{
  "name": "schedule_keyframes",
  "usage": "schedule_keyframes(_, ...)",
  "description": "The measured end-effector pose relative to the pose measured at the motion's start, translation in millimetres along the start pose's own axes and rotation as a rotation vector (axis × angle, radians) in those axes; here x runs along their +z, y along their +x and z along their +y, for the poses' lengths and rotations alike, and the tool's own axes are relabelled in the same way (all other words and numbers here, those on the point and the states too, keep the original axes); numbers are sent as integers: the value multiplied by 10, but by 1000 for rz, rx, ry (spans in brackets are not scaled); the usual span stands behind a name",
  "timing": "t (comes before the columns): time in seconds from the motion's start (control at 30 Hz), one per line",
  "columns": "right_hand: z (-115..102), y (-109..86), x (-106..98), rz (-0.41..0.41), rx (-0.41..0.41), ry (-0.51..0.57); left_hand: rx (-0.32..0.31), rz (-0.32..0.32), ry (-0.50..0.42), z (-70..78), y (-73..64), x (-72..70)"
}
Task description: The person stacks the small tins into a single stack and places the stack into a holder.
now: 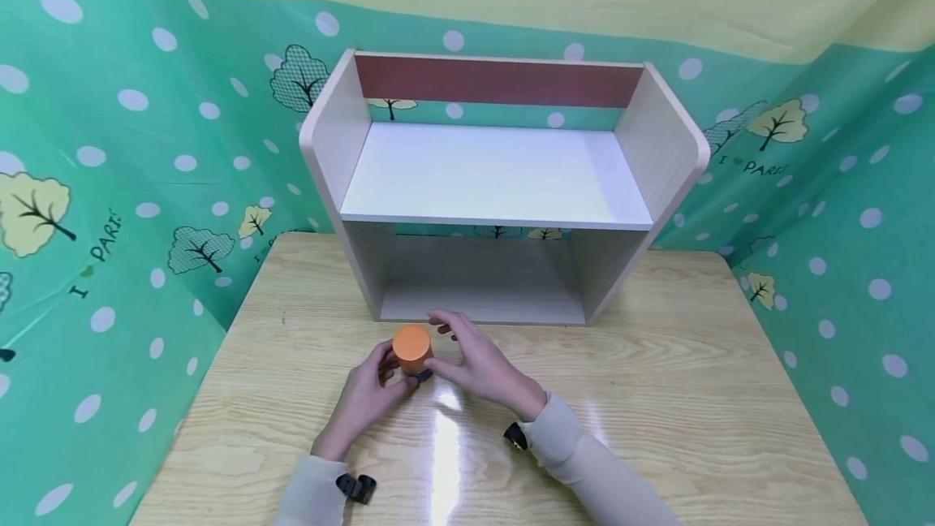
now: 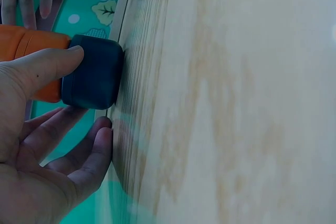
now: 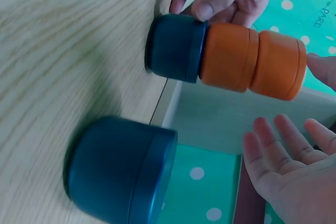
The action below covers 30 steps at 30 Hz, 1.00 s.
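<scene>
Stacked upright on the table are a dark blue canister (image 3: pixel 173 48) at the bottom, a lower orange canister (image 3: pixel 226 56) and an upper orange canister (image 3: pixel 278 65). From the left side, my left hand (image 1: pixel 368 392) holds the bottom one, its thumb on the wall and fingers curled round the other side. On the right of the stack, my right hand (image 1: pixel 482 360) has its fingers spread, with the thumb tip right by the top canister's edge. A second dark blue canister (image 3: pixel 121 166) stands beside the stack; in the head view the right hand hides it.
A white two-tier shelf (image 1: pixel 497 177) with a reddish-brown back strip stands just behind the hands. The wooden table (image 1: pixel 694 396) extends to both sides. Green dotted cloth (image 1: pixel 131 185) hangs around the table's back and sides.
</scene>
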State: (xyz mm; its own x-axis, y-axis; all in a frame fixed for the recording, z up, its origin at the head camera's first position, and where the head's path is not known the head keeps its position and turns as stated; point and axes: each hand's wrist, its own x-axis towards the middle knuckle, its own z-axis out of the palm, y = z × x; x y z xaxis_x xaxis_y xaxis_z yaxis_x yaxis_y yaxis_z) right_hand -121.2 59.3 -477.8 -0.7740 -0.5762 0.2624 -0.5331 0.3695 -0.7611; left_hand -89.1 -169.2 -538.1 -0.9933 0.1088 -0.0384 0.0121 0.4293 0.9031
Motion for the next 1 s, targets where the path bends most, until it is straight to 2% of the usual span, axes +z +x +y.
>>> schedule_keyframes(0.3, 29, -140, -130, 53, 28, -18, 21, 5, 0, -31, -4, 2)
schedule_keyframes(0.63, 112, -360, -266, 131, 55, 1, -14, -10, -14, -16, -1, -7)
schedule_keyframes(1.0, 270, -571, -344, 193, 81, 2, -14, -2, -1, -20, 3, 4)
